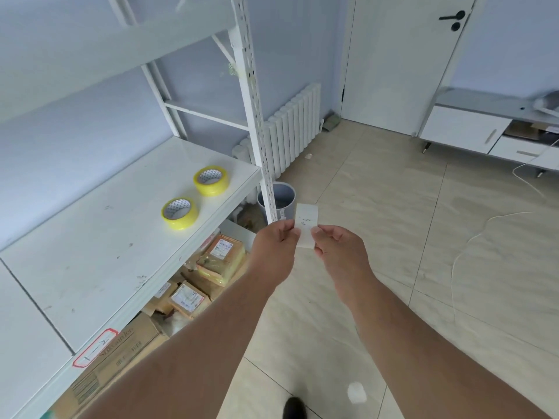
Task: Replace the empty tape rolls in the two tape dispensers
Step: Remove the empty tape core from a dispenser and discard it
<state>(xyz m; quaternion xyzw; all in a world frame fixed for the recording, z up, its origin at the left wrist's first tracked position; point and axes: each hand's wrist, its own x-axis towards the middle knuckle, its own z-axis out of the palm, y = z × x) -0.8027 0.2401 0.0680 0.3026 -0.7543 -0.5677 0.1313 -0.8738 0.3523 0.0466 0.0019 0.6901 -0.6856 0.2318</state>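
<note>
A room with pale blue walls and a beige tiled floor (378, 207) holds a white metal rack whose broad shelf serves as the desk (90, 252). Both arms reach forward over the floor, and the left hand (273, 252) and right hand (340, 252) pinch between them a small white slip (307, 220), held upright; the left grip closes on its left edge with thumb and fingers, the right grip on its lower right edge, each narrow and holding the slip. Faint dark marks show on the slip, too small to read. Left of the grip and beyond it, two yellow tape rolls (180, 213) (211, 180) lie flat on the desk, near each other but apart, the farther one close to the desk's far right corner. Just beyond the grip a rack post (257, 116) rises, with a grey bin (276, 198) on the floor behind it. Below the desk, left of the left forearm, taped parcels (220, 260) and a cardboard box (121, 352) are stacked. Far beyond the grip stand a white radiator (290, 131) and a white door (402, 62); to the right, a low white cabinet (465, 128).
</note>
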